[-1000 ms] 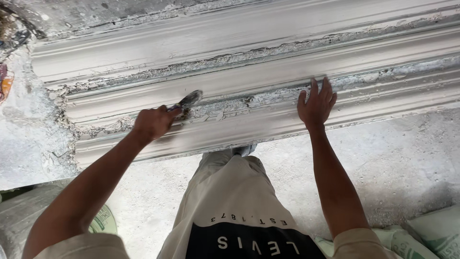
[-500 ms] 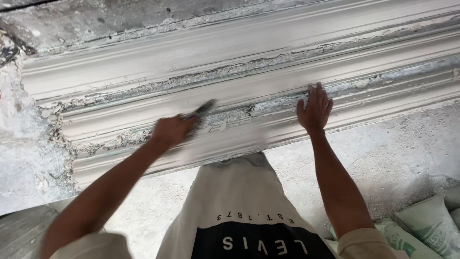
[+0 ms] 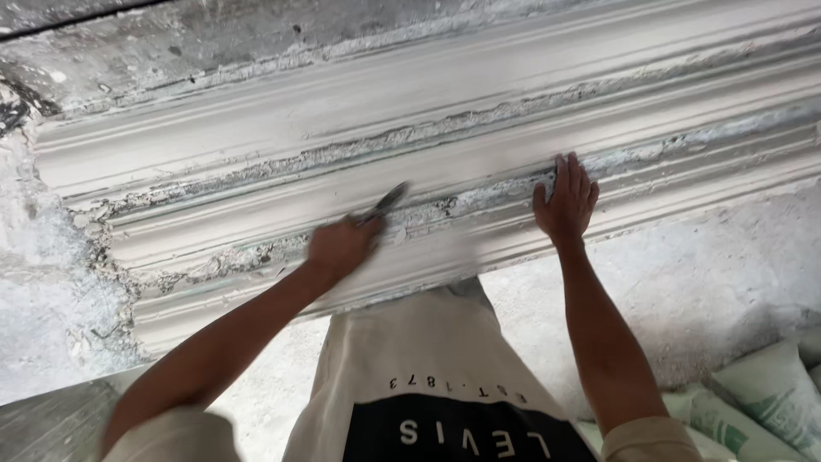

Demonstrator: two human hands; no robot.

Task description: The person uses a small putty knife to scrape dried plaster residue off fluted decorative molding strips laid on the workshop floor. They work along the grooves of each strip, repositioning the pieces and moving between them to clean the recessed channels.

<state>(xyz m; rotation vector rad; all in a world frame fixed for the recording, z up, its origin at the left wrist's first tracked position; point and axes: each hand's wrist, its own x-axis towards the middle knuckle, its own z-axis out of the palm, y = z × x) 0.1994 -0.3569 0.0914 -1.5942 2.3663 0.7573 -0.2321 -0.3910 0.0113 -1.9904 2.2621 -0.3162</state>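
Head view, only one: left hand is clenched, grasping a small dark-bladed tool w/ its blade poking up and to the right out of the grip, tip on the long grey-white plaster moulding. Hand and tool are blurred, so tool's exact kind can't be told. Moulding runs across the whole frame just beyond the grip, ribbed lengthwise, w/ rough crumbly seams in its grooves; the one the blade touches passes right beside the knuckles. Right hand sits well to the right of the grip, fingers spread, released, holding nothing, palm flat on the same moulding at about the same groove. Nearer the person than the grip: beige trousers and a dark-panelled shirt hem, on a dusty concrete floor. Far right and below right hand, pale green sacks lie on the floor. Left of the grip, past moulding's end, is white plaster rubble.
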